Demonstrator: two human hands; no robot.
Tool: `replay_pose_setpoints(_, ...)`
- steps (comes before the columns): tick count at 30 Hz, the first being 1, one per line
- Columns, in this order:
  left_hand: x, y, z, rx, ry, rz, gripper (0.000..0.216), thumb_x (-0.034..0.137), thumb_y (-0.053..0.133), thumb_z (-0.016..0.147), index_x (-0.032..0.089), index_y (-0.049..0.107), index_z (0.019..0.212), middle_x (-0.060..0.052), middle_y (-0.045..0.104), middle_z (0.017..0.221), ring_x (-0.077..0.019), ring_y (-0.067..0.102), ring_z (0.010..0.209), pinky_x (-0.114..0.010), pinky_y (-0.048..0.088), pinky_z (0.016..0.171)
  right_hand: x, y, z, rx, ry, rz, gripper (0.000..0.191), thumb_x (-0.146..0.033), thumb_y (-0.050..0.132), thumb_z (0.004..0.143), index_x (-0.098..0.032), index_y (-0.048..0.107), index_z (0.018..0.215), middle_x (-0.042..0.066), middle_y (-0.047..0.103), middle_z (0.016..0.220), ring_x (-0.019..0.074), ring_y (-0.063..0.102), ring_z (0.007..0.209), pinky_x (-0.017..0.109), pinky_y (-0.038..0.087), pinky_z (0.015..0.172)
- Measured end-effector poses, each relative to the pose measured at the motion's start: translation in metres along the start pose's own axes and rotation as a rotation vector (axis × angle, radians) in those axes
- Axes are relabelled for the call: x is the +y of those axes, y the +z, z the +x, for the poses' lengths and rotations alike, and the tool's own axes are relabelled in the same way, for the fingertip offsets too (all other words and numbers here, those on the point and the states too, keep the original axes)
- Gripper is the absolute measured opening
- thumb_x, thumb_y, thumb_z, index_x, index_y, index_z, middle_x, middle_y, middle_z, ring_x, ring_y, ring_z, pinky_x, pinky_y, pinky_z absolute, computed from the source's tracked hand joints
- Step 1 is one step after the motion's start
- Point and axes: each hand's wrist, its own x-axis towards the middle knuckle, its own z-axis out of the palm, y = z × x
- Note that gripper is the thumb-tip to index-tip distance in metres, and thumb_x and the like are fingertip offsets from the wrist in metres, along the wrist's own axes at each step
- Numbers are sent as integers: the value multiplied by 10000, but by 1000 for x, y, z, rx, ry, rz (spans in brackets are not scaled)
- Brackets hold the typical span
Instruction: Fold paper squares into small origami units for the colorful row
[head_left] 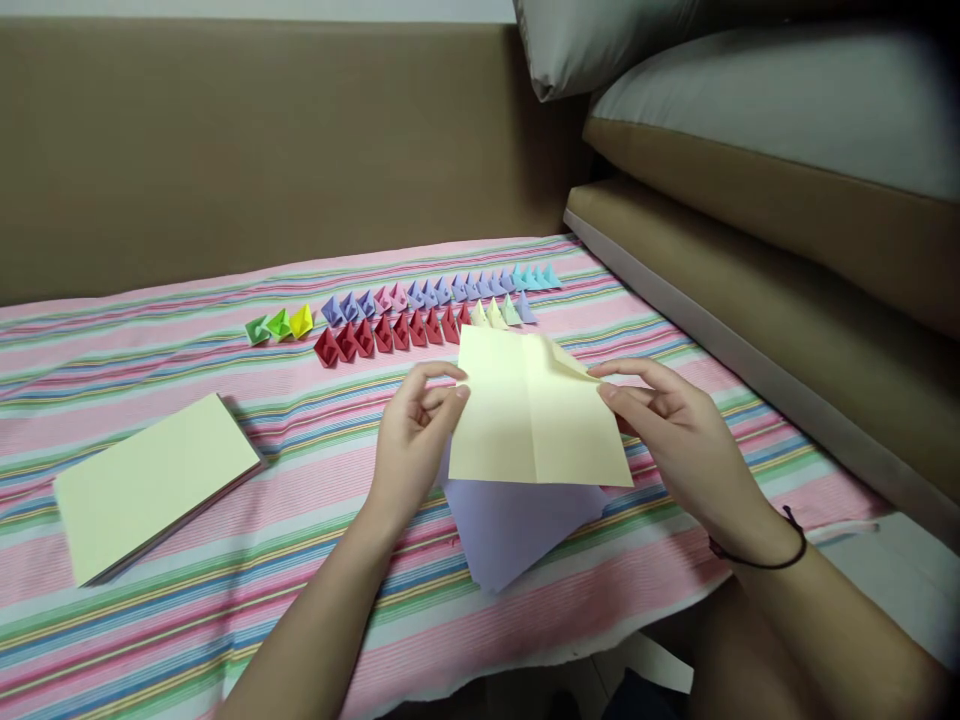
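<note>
Pale-yellow sheet (491, 430), held by me at approx. center, above the cloth & just beyond its near edge's middle stretch. Surface plain & matte; one straight crease runs top to bottom near the mid-line, dividing it into L & R panels. L panel lies fairly flat; upper R part bends up, w/ its corner tilted toward my R side. Lower edge is nearly straight.

My L hand (416, 430) pinches the sheet's L edge btwn thumb & index finger, other fingers curled. My R hand (675, 425) grips the R edge likewise, thumb on the near side, index extended along the raised part; a dark cord bracelet (757, 555) circles that wrist.

Beneath the sheet, partly hidden: lilac paper (517, 535), its lower corner pointing toward me. At far L, a paper stack (157, 485), pale yellow-green on top, lies at an angle on the striped cloth (300, 570). Beyond my hands, small folded paper pieces (401, 330) stand in two rows: back row purple, pink & lt. blue; front row mostly red, w/ pale pieces at its R end. Three more (green, lime, yellow) sit to the L. Bkgd.: brown backrest (262, 150); at R, stacked cushions (780, 150).
</note>
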Motion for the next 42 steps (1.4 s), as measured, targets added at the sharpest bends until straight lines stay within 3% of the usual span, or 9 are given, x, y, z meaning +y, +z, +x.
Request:
replay_pose_setpoints(4, -1, -2, 1, 7, 20, 137, 196, 317, 674, 740, 184, 682, 884, -29, 655, 825, -125, 584, 715, -214, 455, 634, 0, -1, -1, 54, -10, -18, 287, -321, 571, 837, -271, 503, 1111, -31, 631, 616, 156, 592, 526, 261, 458, 497)
replay_pose_setpoints(8, -3, -2, 0, 23, 15, 187, 275, 328, 742, 665, 200, 703, 905, -5, 632, 731, -120, 576, 643, -225, 462, 589, 1, -3, -1, 88, -36, -112, 124, -309, 547, 851, -257, 615, 941, -21, 604, 624, 127, 549, 535, 231, 416, 471)
replay_pose_setpoints(12, -2, -1, -1, 74, 32, 204, 251, 331, 748, 658, 202, 723, 871, -17, 669, 786, -125, 589, 658, -233, 483, 589, 0, -3, -1, 117, -70, -217, 168, -307, 561, 846, -243, 692, 931, 6, 645, 730, 131, 582, 663, 231, 443, 535)
replay_pose_setpoints(17, 1, -1, -2, 137, 56, 213, 233, 330, 748, 658, 209, 741, 857, -30, 708, 860, -143, 615, 689, -263, 527, 644, -2, -2, -4, 58, -54, -179, 314, -325, 749, 680, -229, 693, 974, 14, 684, 706, 163, 634, 647, 271, 520, 549)
replay_pose_setpoints(26, 2, -2, -3, 161, 145, 179, 116, 277, 726, 688, 206, 733, 779, -27, 702, 813, -163, 637, 756, -267, 537, 667, 0, 0, -5, 225, -236, -286, 117, -272, 739, 707, -244, 719, 818, 24, 708, 824, 181, 653, 752, 327, 561, 684)
replay_pose_setpoints(29, -1, -3, 0, 156, 256, 233, 84, 276, 701, 718, 202, 718, 755, -33, 653, 815, -163, 609, 790, -272, 523, 675, 1, 0, -4, 230, -363, -344, 55, -255, 717, 736, -254, 713, 790, 27, 649, 834, 178, 615, 793, 332, 530, 708)
replay_pose_setpoints(32, 0, -5, 1, 170, 467, 434, 40, 238, 674, 752, 209, 701, 757, -33, 619, 844, -163, 584, 833, -302, 490, 758, -1, 1, -3, 262, -513, -458, 60, -231, 713, 739, -267, 706, 788, 33, 579, 907, 181, 580, 848, 347, 498, 756)
replay_pose_setpoints(36, 3, 1, -7, -17, 721, 690, 121, 237, 671, 764, 240, 676, 884, -31, 692, 897, -205, 589, 965, -392, 396, 943, -3, 10, -7, 171, -678, -581, 109, -167, 670, 772, -269, 678, 808, 24, 637, 896, 192, 593, 873, 376, 473, 812)
replay_pose_setpoints(42, 2, 9, -20, -89, 803, 776, 116, 244, 622, 799, 267, 682, 896, -10, 722, 805, -191, 630, 880, -406, 376, 961, -3, 27, -17, -31, -756, -542, 216, -103, 594, 803, -268, 645, 932, 4, 694, 856, 189, 617, 838, 372, 488, 798)
